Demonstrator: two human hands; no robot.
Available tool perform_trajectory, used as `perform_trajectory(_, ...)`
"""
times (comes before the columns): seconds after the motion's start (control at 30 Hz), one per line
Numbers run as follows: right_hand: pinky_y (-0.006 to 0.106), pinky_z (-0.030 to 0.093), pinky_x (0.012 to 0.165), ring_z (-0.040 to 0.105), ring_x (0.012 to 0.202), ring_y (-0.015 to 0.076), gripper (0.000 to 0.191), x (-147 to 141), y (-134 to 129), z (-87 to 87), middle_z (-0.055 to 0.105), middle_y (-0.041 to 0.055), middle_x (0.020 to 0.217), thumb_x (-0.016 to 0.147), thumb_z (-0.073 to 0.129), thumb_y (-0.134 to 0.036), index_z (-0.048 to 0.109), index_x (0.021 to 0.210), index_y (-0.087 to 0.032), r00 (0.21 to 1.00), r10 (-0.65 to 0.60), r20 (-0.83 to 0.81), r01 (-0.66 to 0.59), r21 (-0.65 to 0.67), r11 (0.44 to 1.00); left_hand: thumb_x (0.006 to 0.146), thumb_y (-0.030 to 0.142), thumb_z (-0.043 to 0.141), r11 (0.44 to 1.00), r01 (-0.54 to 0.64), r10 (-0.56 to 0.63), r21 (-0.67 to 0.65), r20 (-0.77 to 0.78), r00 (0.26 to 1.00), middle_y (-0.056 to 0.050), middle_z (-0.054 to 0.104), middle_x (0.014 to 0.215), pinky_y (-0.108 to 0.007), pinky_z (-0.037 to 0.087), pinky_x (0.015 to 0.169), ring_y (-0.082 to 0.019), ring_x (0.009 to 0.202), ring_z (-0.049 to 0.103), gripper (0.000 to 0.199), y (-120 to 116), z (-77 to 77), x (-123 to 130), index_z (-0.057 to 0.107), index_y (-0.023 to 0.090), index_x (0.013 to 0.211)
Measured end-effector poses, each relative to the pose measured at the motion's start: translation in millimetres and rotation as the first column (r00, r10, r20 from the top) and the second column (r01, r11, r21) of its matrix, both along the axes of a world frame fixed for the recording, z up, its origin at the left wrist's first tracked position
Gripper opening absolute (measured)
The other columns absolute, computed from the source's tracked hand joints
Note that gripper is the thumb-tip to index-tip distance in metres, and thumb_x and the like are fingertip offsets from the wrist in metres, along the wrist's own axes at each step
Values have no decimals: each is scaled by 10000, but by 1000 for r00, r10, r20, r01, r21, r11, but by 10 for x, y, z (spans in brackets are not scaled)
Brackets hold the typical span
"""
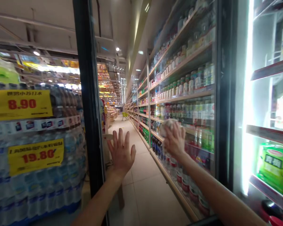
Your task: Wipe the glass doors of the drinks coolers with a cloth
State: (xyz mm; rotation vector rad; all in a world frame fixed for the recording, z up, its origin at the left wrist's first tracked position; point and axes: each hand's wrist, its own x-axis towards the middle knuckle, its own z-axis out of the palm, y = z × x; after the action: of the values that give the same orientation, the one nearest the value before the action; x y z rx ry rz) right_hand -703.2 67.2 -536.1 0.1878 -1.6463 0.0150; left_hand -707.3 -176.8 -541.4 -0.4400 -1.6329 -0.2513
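Note:
A glass door (141, 175) in a dark frame (88, 94) stands open across the view, with shelves of bottles visible through or in it. My left hand (121, 153) has its fingers spread near the door's left side, palm toward the glass, and holds nothing. Further right, my right hand (175, 141) presses a pale, crumpled cloth (167, 127) against the glass. That hand is slightly blurred, and the cloth is partly hidden beneath its fingers.
Stacked water bottles (37, 185) with yellow price signs (21, 104) stand at the left. At the right is a lit cooler with shelves (271, 135) and a green package (275, 166). A yellow-green cart (124, 115) stands far down the aisle.

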Motion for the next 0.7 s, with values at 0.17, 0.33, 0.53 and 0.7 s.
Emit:
perform_trajectory(0.17, 489, 92, 1103, 281, 1330, 236, 399, 60, -282, -195, 442, 50, 1366, 805, 487, -304, 540, 1201, -306, 993, 90, 74, -110, 345, 932, 836, 273, 480, 998, -30, 30, -57, 3, 1000, -134, 188, 1487, -548, 103, 1094, -300, 1384, 89, 593, -53, -10, 28, 284, 191, 1390)
perform_trajectory(0.33, 552, 216, 1037, 311, 1307, 302, 474, -68, 415, -41, 375, 155, 1396, 848, 361, -290, 456, 1301, -188, 992, -75, -102, 38, -332, 943, 838, 257, 466, 997, -56, 56, -51, 5, 998, -156, 222, 1474, -540, 110, 1094, -292, 1386, 72, 549, -20, -37, 49, 333, 156, 1361)
perform_trajectory(0.53, 523, 188, 1062, 260, 1337, 289, 458, 5, -54, -227, 395, 130, 1384, 824, 404, -248, 481, 1274, -213, 999, -17, -39, 13, -102, 995, 836, 258, 472, 997, -67, 68, -49, 9, 998, -175, 224, 1469, -551, 110, 1089, -306, 1385, 64, 518, 23, -78, 55, 375, 136, 1330)
perform_trajectory(0.7, 489, 97, 1100, 276, 1332, 237, 393, 108, -385, -471, 465, 48, 1344, 794, 498, -248, 550, 1180, -301, 991, 96, 92, -120, 307, 944, 836, 260, 479, 994, -71, 73, -88, 22, 997, -177, 253, 1459, -545, 139, 1085, -307, 1384, 82, 508, -27, -74, 91, 391, 138, 1321)
